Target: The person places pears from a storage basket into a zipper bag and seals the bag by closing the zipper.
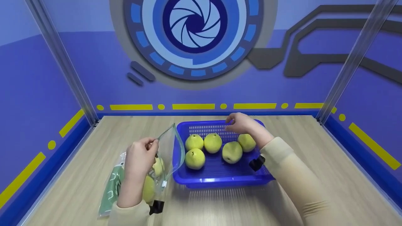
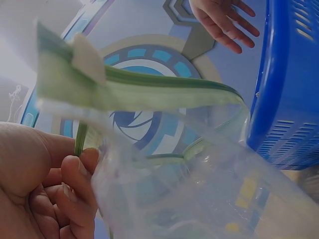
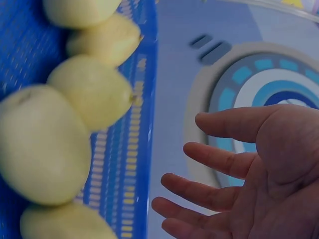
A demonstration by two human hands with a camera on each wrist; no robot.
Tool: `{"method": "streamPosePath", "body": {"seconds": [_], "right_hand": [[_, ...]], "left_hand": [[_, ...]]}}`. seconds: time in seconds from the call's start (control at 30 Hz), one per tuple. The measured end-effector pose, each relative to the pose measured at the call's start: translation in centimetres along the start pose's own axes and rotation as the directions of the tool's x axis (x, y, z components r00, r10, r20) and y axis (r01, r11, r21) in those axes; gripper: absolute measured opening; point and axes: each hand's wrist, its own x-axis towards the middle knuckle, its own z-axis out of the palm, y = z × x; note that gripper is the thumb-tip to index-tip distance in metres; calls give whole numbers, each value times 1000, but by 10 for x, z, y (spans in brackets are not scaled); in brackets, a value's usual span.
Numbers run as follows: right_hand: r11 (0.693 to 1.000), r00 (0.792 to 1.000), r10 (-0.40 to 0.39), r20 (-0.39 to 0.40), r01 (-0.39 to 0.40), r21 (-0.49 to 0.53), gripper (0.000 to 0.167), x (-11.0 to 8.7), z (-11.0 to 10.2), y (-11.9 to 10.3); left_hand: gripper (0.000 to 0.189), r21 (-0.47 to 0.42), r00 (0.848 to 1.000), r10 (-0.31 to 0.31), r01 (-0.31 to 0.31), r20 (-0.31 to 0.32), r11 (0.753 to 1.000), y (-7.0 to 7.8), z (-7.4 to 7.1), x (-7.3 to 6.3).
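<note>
My left hand (image 1: 140, 158) pinches the green-edged rim of a clear zip bag (image 1: 168, 147) between thumb and fingers, and the bag's mouth gapes toward the basket. Inside the bag, partly hidden behind the hand, are yellow-green pears (image 1: 148, 188). Over the back right part of the blue plastic basket (image 1: 213, 181) hovers my right hand (image 1: 243, 123), its fingers spread and holding nothing. Several pears (image 1: 213, 143) lie in the basket, the nearest to that hand being the right-hand pear (image 1: 246, 142). In the right wrist view the open fingers (image 3: 209, 191) are apart from the fruit.
The bag's green printed side (image 1: 111, 185) lies on the wooden table (image 1: 78, 188) at the left. Blue patterned walls (image 1: 201, 94) close off the back and both sides. A black wrist clip (image 1: 257, 162) on the right sleeve hangs over the basket's right side.
</note>
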Motion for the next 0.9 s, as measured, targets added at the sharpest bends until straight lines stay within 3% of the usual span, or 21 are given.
{"method": "streamPosePath", "body": {"seconds": [0.17, 0.47, 0.7, 0.9], "right_hand": [[997, 1000, 25, -13, -26, -73, 44, 7, -1, 12], [986, 991, 131, 33, -128, -103, 42, 13, 2, 31], [980, 985, 173, 15, -170, -105, 42, 16, 4, 42], [972, 976, 205, 79, -193, -132, 46, 17, 7, 46]], "left_hand": [[26, -6, 1000, -3, 3, 1, 1000, -1, 0, 1], [27, -11, 1000, -21, 21, 14, 1000, 0, 1, 1], [28, -5, 1000, -14, 14, 7, 1000, 0, 1, 1], [28, 1, 1000, -9, 9, 6, 1000, 0, 0, 0]]}}
